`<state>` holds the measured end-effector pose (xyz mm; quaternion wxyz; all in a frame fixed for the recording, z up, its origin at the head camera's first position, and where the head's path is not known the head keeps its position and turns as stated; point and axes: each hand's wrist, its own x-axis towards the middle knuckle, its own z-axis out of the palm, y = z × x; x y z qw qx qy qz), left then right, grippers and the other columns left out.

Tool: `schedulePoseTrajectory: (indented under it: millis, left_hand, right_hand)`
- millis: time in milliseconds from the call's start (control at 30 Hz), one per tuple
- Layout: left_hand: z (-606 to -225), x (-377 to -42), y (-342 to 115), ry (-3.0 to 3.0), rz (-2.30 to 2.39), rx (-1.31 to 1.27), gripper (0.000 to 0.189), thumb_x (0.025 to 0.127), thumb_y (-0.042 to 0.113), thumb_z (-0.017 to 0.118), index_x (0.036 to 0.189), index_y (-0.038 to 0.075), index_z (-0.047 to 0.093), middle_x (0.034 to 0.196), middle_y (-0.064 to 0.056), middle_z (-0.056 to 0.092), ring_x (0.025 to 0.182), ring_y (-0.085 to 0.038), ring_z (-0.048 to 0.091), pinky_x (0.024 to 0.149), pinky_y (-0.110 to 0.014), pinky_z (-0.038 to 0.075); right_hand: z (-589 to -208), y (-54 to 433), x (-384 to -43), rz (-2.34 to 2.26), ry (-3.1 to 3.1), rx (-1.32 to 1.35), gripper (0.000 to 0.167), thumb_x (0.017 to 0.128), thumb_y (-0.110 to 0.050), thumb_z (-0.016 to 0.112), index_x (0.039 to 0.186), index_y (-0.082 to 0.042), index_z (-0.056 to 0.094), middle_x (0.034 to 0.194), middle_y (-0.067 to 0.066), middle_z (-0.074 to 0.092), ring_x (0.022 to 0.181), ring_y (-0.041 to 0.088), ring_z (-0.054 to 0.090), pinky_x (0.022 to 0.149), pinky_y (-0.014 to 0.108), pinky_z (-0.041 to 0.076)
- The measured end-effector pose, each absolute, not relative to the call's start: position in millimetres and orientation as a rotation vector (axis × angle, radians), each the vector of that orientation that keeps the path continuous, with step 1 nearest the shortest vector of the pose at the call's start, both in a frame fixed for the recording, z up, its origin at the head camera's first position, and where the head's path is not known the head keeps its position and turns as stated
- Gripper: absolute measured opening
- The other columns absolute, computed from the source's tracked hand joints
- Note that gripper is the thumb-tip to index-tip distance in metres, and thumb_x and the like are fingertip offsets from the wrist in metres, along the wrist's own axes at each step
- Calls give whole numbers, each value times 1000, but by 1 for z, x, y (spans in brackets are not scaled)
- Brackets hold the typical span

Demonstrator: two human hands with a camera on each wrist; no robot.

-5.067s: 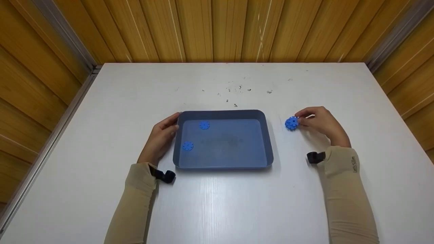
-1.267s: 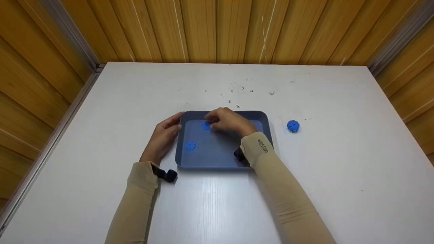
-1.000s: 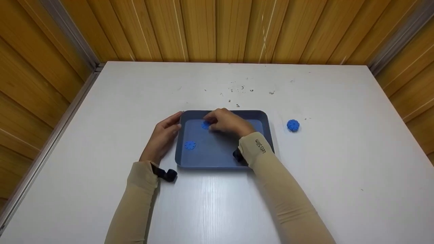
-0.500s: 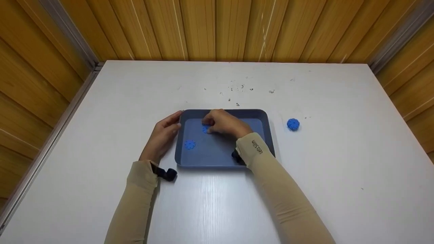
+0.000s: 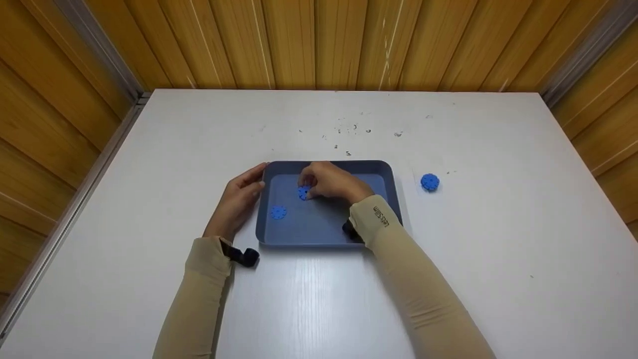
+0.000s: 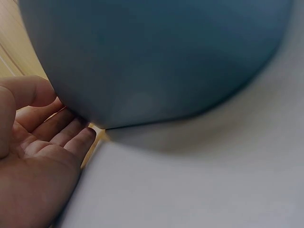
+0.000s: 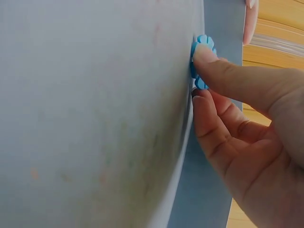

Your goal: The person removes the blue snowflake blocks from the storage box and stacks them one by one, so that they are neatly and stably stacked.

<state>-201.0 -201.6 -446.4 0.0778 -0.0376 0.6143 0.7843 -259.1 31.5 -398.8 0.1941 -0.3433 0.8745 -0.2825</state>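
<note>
A blue-grey tray (image 5: 324,246) stands mid-table. My left hand (image 5: 239,199) lies at its left wall; in the left wrist view the fingers (image 6: 71,130) and thumb touch the wall's outside near the corner. My right hand (image 5: 331,180) reaches in over the tray. Its thumb and fingers pinch a blue notched interlocking disc (image 5: 303,193), which stands tilted close over the tray floor. The right wrist view shows the thumb on the disc's face (image 7: 203,45), hiding part of it. A second blue disc (image 5: 278,212) lies flat near the tray's left wall.
To the right of the tray, a small stack of blue discs (image 5: 429,182) sits on the white table (image 5: 498,239). Dark specks mark the tabletop behind the tray. Wood-patterned panels (image 5: 334,45) rise beyond the table's back edge.
My right hand has come from the stack on the right into the tray. The pinched disc has slid slightly toward me and tipped up from lying flat. My left hand stays at the tray wall.
</note>
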Motion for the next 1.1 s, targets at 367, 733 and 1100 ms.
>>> schedulePoseTrajectory:
  millis: [367,733,1100]
  left_hand:
    - [-447,-202,-202,1830,2353,-131,54,93,-5,48,145,9,43,153,-3,38,142,-14,33,116,-28,30]
    - [-446,-201,-202,1895,2314,-101,55,93,-4,48,146,9,41,153,-4,38,142,-14,35,115,-28,32]
    - [-447,-202,-203,1860,2337,-99,55,93,-5,48,146,7,40,155,-6,35,143,-14,32,116,-27,31]
  right_hand:
    - [-391,45,-255,-858,2453,-967,12,85,-4,69,96,-6,71,94,6,69,84,16,57,78,29,49]
    - [-382,60,-255,-829,2454,-953,12,88,-6,66,98,-6,72,97,7,71,86,17,60,75,28,51]
    - [-370,79,-254,-810,2484,-950,14,90,-7,64,101,-6,73,99,8,71,85,17,60,76,30,53]
